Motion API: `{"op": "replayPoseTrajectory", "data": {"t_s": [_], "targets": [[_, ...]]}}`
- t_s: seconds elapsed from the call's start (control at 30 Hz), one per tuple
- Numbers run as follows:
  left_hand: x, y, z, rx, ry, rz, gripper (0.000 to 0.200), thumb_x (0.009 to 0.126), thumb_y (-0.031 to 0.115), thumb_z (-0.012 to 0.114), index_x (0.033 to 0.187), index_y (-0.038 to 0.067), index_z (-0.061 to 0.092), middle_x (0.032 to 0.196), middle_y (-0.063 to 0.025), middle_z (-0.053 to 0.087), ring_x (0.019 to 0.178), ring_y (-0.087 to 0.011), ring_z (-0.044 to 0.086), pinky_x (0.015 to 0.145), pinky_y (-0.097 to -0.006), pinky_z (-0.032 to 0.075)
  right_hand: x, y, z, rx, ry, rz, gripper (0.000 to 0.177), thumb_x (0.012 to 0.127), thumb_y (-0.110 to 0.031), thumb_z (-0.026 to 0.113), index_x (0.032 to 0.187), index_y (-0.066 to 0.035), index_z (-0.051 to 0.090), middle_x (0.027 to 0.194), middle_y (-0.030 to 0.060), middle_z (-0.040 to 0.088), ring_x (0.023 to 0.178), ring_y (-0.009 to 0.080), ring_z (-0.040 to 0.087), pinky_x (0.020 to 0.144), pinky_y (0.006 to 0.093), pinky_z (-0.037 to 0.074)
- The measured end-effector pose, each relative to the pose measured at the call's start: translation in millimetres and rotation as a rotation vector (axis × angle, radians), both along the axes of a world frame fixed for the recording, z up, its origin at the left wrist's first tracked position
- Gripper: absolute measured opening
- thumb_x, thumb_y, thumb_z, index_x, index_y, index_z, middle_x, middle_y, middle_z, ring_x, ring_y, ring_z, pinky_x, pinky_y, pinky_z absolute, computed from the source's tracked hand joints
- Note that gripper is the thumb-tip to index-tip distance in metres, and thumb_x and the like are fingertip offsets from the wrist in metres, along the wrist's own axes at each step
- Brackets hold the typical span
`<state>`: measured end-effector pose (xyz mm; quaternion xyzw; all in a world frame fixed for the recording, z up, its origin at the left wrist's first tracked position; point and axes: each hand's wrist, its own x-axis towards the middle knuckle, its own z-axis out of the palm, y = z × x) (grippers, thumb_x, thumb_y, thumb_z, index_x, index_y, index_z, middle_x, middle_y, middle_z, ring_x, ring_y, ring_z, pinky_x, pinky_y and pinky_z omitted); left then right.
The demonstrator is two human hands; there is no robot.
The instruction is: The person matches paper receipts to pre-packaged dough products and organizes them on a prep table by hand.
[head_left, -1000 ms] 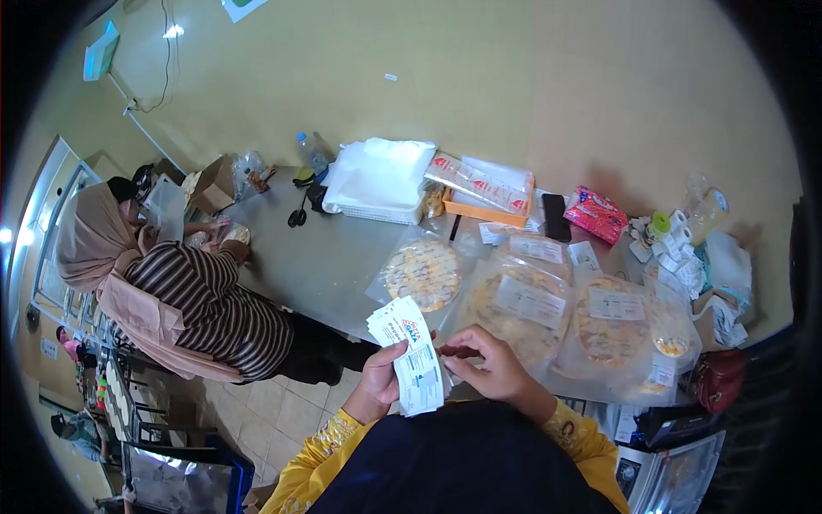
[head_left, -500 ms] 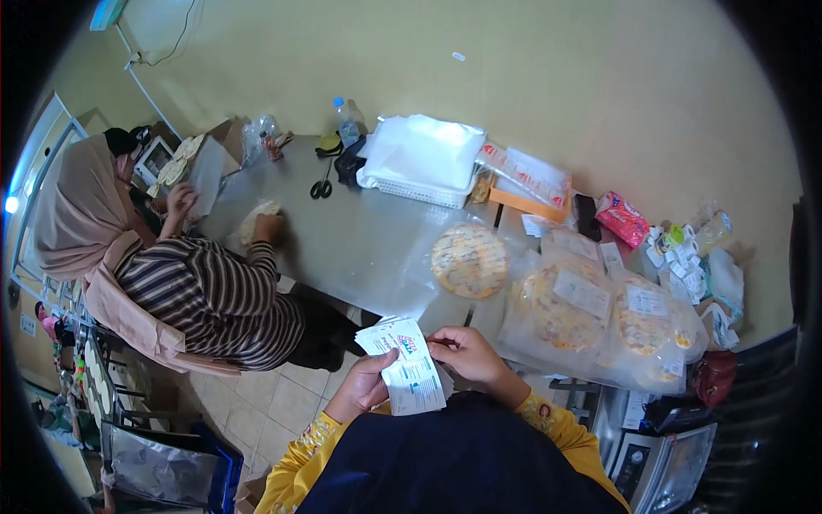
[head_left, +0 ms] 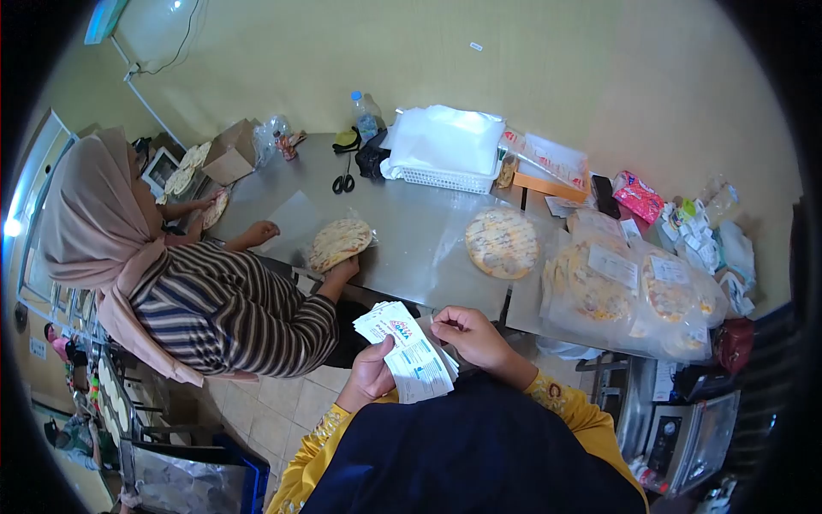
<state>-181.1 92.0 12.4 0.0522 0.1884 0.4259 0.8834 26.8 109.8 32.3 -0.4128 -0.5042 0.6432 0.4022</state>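
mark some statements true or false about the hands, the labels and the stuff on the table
1. The left hand holds a fanned stack of labels. True.
2. The right hand lies flat on the table, away from the labels. False: its fingers are at the upper edge of the stack, off the table.
3. A co-worker's hand touches a bagged pizza. True.
4. The scissors lie inside the white basket. False: they lie on the table, to the left of the basket.
5. A water bottle stands upright at the far edge of the table, by the wall. True.
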Motion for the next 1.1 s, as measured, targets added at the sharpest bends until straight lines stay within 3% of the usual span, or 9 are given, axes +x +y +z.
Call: {"op": "replayPoseTrajectory", "data": {"t_s": [0.13, 0.23, 0.43, 0.53, 0.63, 0.73, 0.83, 1.1], "targets": [[-1.4, 4.2, -1.9, 0.022, -0.037, -0.006, 0.049, 0.079, 0.014, 0.064, 0.123, 0.003, 0.044, 0.116, -0.0143, 0.055, 0.11, -0.0293, 0.052, 0.098, -0.0453, 0.036, 1.1, 3.3, 10.1, 0.215, -0.27, -0.168, 0.011, 0.085, -0.011, 0.057, 0.085, 0.0, 0.057, 0.069, 0.0046, 0.057, 0.063, 0.0082, 0.052, 0.058, 0.0254, 0.043], [3.1, 8.8, 2.8, 0.051, 0.026, -0.03, 0.05, 0.077, 0.016, 0.066, 0.122, 0.003, 0.047, 0.116, -0.0155, 0.055, 0.109, -0.0319, 0.053, 0.097, -0.0472, 0.037, 9.2, 9.4, 31.5, 0.278, -0.311, -0.192, 0.01, 0.084, -0.01, 0.057, 0.086, -0.001, 0.056, 0.066, 0.0091, 0.057, 0.059, 0.0124, 0.055, 0.055, 0.0282, 0.044], [19.7, 21.2, 23.7, 0.164, -0.021, -0.124, 0.05, 0.079, 0.016, 0.065, 0.123, 0.003, 0.046, 0.116, -0.0154, 0.055, 0.11, -0.0314, 0.053, 0.096, -0.0475, 0.039, 24.4, 23.6, 66.6, 0.404, -0.439, -0.082, 0.011, 0.086, -0.009, 0.058, 0.09, 0.0, 0.056, 0.071, 0.0055, 0.06, 0.065, 0.0069, 0.052, 0.059, 0.0246, 0.044], [32.6, 23.7, 33.3, 0.145, -0.076, -0.128, 0.046, 0.082, 0.013, 0.061, 0.124, 0.004, 0.045, 0.117, -0.0134, 0.056, 0.11, -0.0287, 0.053, 0.094, -0.0458, 0.042, 34.2, 26.8, 77.9, 0.374, -0.434, -0.064, 0.009, 0.085, -0.008, 0.058, 0.09, 0.0, 0.057, 0.075, 0.0044, 0.061, 0.068, 0.0071, 0.053, 0.062, 0.0237, 0.044], [48.8, 21.4, 30.9, 0.112, -0.094, -0.074, 0.048, 0.082, 0.014, 0.062, 0.125, 0.003, 0.044, 0.118, -0.014, 0.055, 0.11, -0.0294, 0.053, 0.094, -0.046, 0.041, 50.8, 27.6, 71.5, 0.385, -0.257, -0.04, 0.009, 0.084, -0.006, 0.059, 0.091, 0.0, 0.059, 0.08, 0.003, 0.061, 0.071, 0.007, 0.054, 0.066, 0.0228, 0.045], [67.0, 15.0, 32.0, 0.104, -0.138, -0.015, 0.048, 0.083, 0.015, 0.06, 0.126, 0.003, 0.041, 0.118, -0.0141, 0.055, 0.109, -0.0299, 0.054, 0.094, -0.0457, 0.042, 80.1, 26.5, 72.8, 0.292, -0.236, 0.187, 0.012, 0.083, -0.004, 0.06, 0.095, 0.0, 0.059, 0.084, 0.0025, 0.062, 0.076, 0.0067, 0.055, 0.07, 0.0227, 0.045], [85.8, 8.7, 28.4, 0.121, -0.155, 0.02, 0.051, 0.083, 0.014, 0.061, 0.127, 0.0, 0.041, 0.119, -0.015, 0.054, 0.111, -0.0306, 0.052, 0.095, -0.0462, 0.041, 100.6, 23.4, 79.3, 0.203, -0.212, 0.185, 0.016, 0.083, -0.004, 0.06, 0.099, -0.001, 0.06, 0.084, 0.0029, 0.062, 0.078, 0.0066, 0.056, 0.071, 0.0229, 0.046], [124.5, -2.4, 38.7, 0.162, -0.149, 0.023, 0.05, 0.082, 0.013, 0.061, 0.126, -0.001, 0.042, 0.12, -0.0153, 0.053, 0.111, -0.0308, 0.052, 0.095, -0.0467, 0.041, 140.7, 17.0, 91.9, 0.319, -0.326, 0.208, 0.02, 0.083, -0.004, 0.059, 0.103, -0.002, 0.061, 0.086, 0.0059, 0.064, 0.077, 0.0085, 0.059, 0.07, 0.0233, 0.047]]}}
